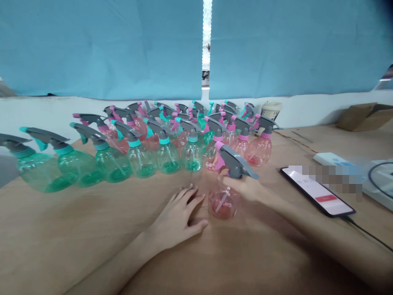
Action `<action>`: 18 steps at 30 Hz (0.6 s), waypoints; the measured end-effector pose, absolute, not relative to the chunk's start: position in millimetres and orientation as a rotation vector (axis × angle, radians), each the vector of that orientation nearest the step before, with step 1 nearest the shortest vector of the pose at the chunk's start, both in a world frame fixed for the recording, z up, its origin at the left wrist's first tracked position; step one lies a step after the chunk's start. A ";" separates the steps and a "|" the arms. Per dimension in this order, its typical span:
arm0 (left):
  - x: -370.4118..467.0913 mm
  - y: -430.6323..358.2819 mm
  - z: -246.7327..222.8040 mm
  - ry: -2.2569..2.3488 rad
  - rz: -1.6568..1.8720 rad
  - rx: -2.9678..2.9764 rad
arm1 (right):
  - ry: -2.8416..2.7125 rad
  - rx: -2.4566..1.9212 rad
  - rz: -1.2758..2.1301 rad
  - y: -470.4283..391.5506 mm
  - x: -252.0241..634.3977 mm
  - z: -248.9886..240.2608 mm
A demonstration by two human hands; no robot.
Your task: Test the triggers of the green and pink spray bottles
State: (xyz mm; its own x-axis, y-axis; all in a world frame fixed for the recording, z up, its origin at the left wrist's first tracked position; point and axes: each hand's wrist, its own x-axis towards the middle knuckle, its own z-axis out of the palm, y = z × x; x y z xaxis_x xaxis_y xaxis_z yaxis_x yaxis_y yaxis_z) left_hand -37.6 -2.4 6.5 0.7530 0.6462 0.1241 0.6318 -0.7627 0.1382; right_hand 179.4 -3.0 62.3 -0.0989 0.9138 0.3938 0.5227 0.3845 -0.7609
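My right hand (pixel 242 186) is closed round the neck of a pink spray bottle (pixel 224 205), just below its grey and pink trigger head. The bottle is upright, in front of the rows; whether its base touches the table I cannot tell. To its left, my left hand (pixel 181 217) lies on the table with fingers spread and nothing in it. Beyond both hands is a front row of spray bottles: green ones, such as this green spray bottle (pixel 168 159), on the left and middle, and pink ones, like this pink spray bottle (pixel 260 148), on the right.
Several more green and pink bottles crowd behind the front row. A paper cup (pixel 270 112) is behind them. On the right lie a phone (pixel 319 192) with a cable, a white power strip (pixel 334 162) and a cardboard box (pixel 364 116). A blue cloth (pixel 107 49) hangs at the back.
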 end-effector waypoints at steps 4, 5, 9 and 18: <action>-36.1 -2.7 8.8 1.049 0.245 2.838 | -1.737 -1.192 0.654 -1.4 179.0 61.5; -35.9 -2.6 9.2 1.050 0.246 2.834 | -1.707 -1.221 0.650 -1.6 178.4 61.1; -36.3 -2.2 9.0 1.048 0.232 2.837 | -1.649 -1.331 0.603 -3.7 175.4 58.6; -36.9 -3.0 7.8 1.048 0.239 2.849 | -1.651 -1.355 0.561 -5.1 175.1 57.4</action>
